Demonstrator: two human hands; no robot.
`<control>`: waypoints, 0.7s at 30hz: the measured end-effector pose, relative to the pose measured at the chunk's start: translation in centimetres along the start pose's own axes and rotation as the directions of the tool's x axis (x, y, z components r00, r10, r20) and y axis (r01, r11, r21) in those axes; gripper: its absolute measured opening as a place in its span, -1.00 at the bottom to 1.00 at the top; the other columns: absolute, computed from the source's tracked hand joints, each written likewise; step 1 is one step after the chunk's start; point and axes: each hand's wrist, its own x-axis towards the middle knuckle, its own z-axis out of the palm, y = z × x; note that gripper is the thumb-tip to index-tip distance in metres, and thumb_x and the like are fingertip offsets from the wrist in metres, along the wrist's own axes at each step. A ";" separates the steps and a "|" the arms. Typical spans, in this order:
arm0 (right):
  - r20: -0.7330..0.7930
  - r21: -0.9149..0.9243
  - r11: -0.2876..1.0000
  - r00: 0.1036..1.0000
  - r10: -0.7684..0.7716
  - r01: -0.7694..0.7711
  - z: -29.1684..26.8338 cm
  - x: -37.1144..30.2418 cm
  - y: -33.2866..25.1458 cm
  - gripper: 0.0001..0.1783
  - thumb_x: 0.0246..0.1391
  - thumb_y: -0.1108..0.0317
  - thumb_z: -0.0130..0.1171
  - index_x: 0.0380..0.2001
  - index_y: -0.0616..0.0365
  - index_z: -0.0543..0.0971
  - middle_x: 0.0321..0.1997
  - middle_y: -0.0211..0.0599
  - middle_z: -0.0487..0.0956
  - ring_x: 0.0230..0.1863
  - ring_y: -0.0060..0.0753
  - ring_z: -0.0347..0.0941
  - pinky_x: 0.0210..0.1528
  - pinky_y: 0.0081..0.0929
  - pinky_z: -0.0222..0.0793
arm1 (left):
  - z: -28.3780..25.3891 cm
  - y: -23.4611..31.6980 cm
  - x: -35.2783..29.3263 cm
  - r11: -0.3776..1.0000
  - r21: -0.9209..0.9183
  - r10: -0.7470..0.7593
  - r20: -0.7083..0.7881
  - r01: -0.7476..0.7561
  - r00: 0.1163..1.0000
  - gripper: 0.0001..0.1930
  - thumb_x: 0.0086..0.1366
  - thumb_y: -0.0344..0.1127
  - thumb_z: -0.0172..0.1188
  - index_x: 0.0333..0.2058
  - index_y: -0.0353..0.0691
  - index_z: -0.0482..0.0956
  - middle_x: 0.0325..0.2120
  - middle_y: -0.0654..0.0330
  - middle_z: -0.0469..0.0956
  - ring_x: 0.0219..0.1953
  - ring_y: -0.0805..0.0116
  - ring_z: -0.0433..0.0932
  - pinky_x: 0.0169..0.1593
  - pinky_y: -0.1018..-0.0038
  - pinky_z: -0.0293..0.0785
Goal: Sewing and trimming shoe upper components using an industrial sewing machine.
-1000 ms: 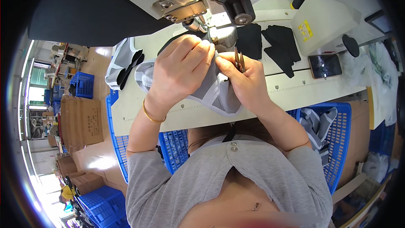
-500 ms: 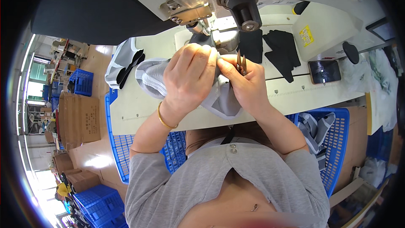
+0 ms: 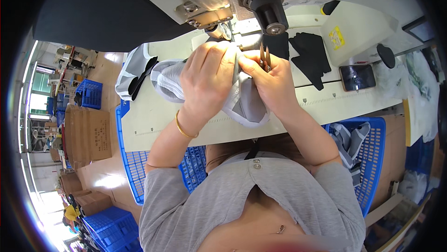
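My left hand (image 3: 209, 77) is closed on a grey and white fabric piece (image 3: 249, 105), just in front of the sewing machine (image 3: 214, 19). Close beside it, my right hand (image 3: 270, 79) pinches the same fabric between thumb and forefinger. Small thread snips (image 3: 265, 58) are tucked in the right hand, their pointed blades sticking up past the fingers. The fabric hangs below both hands and spreads out left of the left wrist. Its pinched edge is mostly hidden by my fingers.
Grey and black fabric pieces (image 3: 133, 72) lie at the table's left end. Black cut pieces (image 3: 312, 56) and a phone (image 3: 357, 78) lie to the right. Blue baskets (image 3: 372, 159) stand below the table edge, one holding grey pieces. The machine head overhangs the hands.
Both hands have moved slightly away from me, toward the machine, with the fabric still pinched. The snips have tilted a little in the right hand.
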 end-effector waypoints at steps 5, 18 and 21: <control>-0.026 0.008 1.000 1.000 0.013 -0.012 -0.3 -0.4 0.2 -0.81 0.13 0.36 0.21 -0.36 0.30 0.65 -0.61 -0.63 0.43 -0.53 -0.84 0.21 -0.52 -0.68 0.12 | 0.0 0.9 -1.2 0.998 -0.037 -0.059 -0.037 0.058 0.998 -0.71 -0.11 -0.56 0.23 -0.30 -0.45 0.60 -0.29 0.06 0.58 -0.20 0.13 0.59 -0.14 0.34 0.58; -0.029 0.076 0.995 0.997 0.065 -0.063 -0.1 0.6 0.1 -0.80 0.12 0.37 0.21 -0.32 0.33 0.65 -0.60 -0.63 0.44 -0.52 -0.85 0.21 -0.52 -0.69 0.13 | 0.0 0.6 -1.0 0.994 -0.071 -0.086 -0.023 0.084 0.996 -0.73 -0.04 -0.67 0.19 -0.27 -0.46 0.61 -0.26 0.03 0.59 -0.16 0.10 0.59 -0.08 0.32 0.57; -0.036 0.016 0.999 0.999 0.038 -0.037 -0.4 0.7 0.1 -0.80 0.12 0.37 0.22 -0.35 0.33 0.65 -0.61 -0.65 0.42 -0.52 -0.85 0.19 -0.52 -0.69 0.11 | 0.1 0.6 -1.0 0.994 -0.073 -0.086 -0.021 0.085 0.996 -0.72 -0.05 -0.68 0.18 -0.27 -0.46 0.60 -0.26 0.02 0.59 -0.16 0.10 0.60 -0.08 0.33 0.57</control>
